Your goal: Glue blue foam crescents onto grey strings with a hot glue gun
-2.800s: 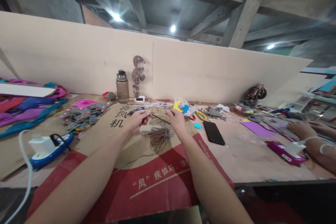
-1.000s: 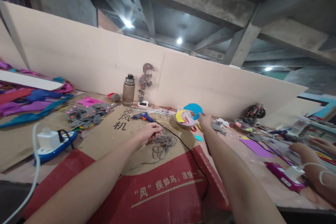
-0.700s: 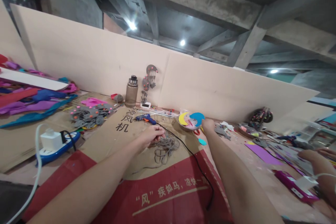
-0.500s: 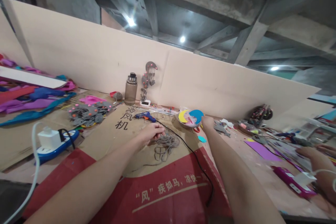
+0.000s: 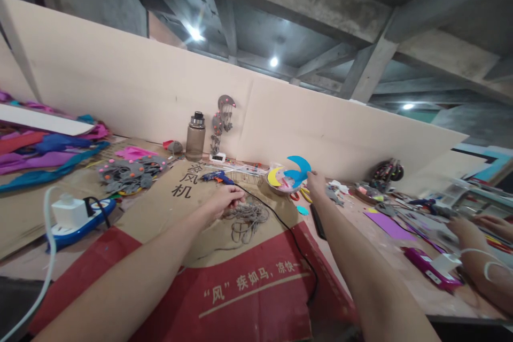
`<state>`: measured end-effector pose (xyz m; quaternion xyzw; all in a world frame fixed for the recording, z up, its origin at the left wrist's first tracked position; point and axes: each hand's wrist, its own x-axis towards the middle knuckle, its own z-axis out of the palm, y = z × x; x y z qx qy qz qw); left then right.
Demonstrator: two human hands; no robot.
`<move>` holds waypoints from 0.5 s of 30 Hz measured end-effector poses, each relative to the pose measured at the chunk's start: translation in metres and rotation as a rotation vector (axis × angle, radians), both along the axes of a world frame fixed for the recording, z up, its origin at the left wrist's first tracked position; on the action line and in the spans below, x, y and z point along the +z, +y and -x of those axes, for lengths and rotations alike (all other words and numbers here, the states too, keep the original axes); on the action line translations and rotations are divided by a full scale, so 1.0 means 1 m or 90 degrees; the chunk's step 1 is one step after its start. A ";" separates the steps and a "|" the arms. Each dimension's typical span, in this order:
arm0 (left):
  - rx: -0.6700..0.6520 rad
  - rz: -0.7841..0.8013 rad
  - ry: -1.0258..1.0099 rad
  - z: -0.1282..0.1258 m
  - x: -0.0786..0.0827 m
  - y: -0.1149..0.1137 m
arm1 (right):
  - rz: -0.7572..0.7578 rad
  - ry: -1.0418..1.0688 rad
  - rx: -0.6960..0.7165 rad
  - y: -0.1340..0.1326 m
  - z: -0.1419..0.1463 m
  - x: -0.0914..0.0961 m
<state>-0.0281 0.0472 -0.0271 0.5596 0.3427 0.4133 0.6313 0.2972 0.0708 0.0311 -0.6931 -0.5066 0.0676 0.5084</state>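
Concrete beams (image 5: pixel 320 5) span above cardboard (image 5: pixel 152 219) bearing grey yarn (image 5: pixel 251 215).

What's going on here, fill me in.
At a cluttered worktable, a person's right hand holds a blue crescent at a bowl with a yellow crescent in it. The left hand is by tangled grey yarn on printed cardboard; whether it holds any is unclear. A blue glue gun lies just beyond. Another person's hands are at the right.

Pinkish table (image 5: pixel 372 262), printed cardboard (image 5: pixel 256 305) on it under grey yarn (image 5: pixel 249 216), purple sheet (image 5: pixel 388 225), magenta power strip (image 5: pixel 428 269)
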 end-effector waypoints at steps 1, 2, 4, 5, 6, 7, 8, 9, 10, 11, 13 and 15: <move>0.011 0.002 -0.008 0.001 0.001 0.001 | 0.010 0.014 0.017 -0.001 0.008 0.002; 0.026 0.009 -0.019 0.001 0.002 0.002 | 0.022 0.026 0.043 -0.003 0.018 0.003; 0.065 0.046 -0.043 0.005 0.005 0.005 | 0.044 0.035 0.129 -0.007 0.044 0.003; 0.083 0.069 -0.049 0.007 0.007 0.007 | 0.056 0.031 0.181 -0.010 0.059 0.003; 0.098 0.091 -0.046 0.011 0.009 0.009 | 0.065 0.023 0.231 -0.015 0.075 0.003; 0.112 0.106 -0.038 0.014 0.012 0.011 | 0.070 0.005 0.294 -0.019 0.090 0.004; 0.116 0.111 -0.030 0.018 0.014 0.013 | 0.078 -0.047 0.391 -0.024 0.105 0.006; 0.100 0.107 -0.026 0.022 0.016 0.014 | 0.065 -0.093 0.459 -0.029 0.118 0.008; 0.068 0.099 -0.029 0.025 0.018 0.015 | 0.055 -0.128 0.502 -0.034 0.130 0.010; 0.031 0.086 -0.037 0.028 0.020 0.014 | 0.043 -0.158 0.526 -0.037 0.140 0.012; -0.047 0.048 -0.047 0.031 0.022 0.012 | 0.016 -0.181 0.527 -0.042 0.157 0.015; -0.112 0.003 -0.027 0.031 0.024 0.008 | -0.004 -0.132 0.505 -0.043 0.168 0.015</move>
